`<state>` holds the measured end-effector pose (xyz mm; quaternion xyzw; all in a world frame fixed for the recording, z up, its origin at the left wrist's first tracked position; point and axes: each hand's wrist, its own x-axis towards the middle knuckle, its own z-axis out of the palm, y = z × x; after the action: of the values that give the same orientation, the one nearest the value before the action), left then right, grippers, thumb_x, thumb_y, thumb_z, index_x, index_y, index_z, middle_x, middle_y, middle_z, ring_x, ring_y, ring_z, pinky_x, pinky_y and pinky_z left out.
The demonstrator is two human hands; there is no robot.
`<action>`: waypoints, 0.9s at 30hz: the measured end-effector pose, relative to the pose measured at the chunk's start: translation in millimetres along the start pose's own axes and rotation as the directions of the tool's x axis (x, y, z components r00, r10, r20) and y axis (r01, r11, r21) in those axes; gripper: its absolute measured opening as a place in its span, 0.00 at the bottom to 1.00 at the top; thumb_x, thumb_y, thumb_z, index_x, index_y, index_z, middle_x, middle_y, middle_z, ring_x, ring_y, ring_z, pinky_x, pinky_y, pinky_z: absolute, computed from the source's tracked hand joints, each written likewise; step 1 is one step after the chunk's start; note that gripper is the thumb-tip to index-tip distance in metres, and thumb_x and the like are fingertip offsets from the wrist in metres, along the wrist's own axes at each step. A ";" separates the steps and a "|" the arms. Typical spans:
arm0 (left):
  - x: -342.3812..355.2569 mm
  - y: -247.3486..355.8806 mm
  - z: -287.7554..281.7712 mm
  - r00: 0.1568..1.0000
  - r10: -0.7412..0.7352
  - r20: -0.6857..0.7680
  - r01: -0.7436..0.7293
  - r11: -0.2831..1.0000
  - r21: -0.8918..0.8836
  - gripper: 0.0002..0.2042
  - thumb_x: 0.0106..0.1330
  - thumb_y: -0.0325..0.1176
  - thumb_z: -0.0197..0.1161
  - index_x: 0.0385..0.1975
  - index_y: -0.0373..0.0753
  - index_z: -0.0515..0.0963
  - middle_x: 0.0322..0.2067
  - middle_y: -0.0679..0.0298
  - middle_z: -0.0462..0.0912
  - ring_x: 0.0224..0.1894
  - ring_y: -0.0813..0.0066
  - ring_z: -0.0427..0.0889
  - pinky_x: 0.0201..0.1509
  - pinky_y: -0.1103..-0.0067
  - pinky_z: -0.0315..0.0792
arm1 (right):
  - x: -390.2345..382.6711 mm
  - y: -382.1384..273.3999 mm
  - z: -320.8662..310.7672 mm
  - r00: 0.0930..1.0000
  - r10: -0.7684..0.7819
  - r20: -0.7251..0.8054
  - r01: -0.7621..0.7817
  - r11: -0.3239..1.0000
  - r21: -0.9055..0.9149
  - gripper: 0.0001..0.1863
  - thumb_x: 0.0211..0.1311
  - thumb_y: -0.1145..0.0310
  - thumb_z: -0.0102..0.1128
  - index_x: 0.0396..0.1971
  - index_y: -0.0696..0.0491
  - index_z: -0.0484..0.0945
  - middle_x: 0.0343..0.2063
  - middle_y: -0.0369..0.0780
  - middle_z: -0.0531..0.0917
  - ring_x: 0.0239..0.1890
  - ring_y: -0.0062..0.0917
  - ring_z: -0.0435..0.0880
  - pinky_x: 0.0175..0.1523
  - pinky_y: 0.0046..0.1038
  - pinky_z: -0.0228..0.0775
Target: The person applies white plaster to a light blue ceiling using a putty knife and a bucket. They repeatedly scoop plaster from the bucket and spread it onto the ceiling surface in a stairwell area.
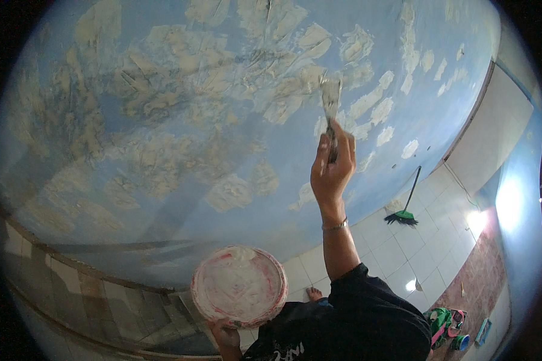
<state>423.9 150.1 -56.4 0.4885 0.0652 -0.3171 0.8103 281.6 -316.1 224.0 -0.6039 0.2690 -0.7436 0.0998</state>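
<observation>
My right hand (333,171) is closed round the handle of a putty knife (331,96). Its flat, smeared blade points up at a blue wall (295,147), over a patch of pale filler (299,84); whether it touches is hard to tell. Low in front of me, my left hand (224,333) grips the near rim of a round, reddish bucket lid (239,289). White filler coats the lid, with a thicker lump near its far edge. Part of the left hand's fingers is hidden under the lid.
Many rough filler patches cover the wall. A green broom (403,216) leans against it at right, above white floor tiles (397,259). Green and pink items (442,322) and a blue tub (461,342) lie at lower right. My bare foot (314,293) shows beside the lid.
</observation>
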 end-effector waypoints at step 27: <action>-6.4 -8.0 13.4 0.994 0.113 -0.001 -0.113 0.993 -0.033 0.36 0.52 0.19 0.59 0.67 0.37 0.64 0.57 0.55 0.75 0.60 0.58 0.76 0.63 0.65 0.74 | -19.0 12.6 6.5 0.997 0.073 -0.005 -0.073 0.997 -0.003 0.14 0.72 0.78 0.53 0.55 0.61 0.78 0.39 0.47 0.82 0.34 0.28 0.80 0.38 0.30 0.74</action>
<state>411.5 139.3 -52.9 0.4778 0.0422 -0.2698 0.8350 290.3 -319.4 202.1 -0.5923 0.2923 -0.7403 0.1252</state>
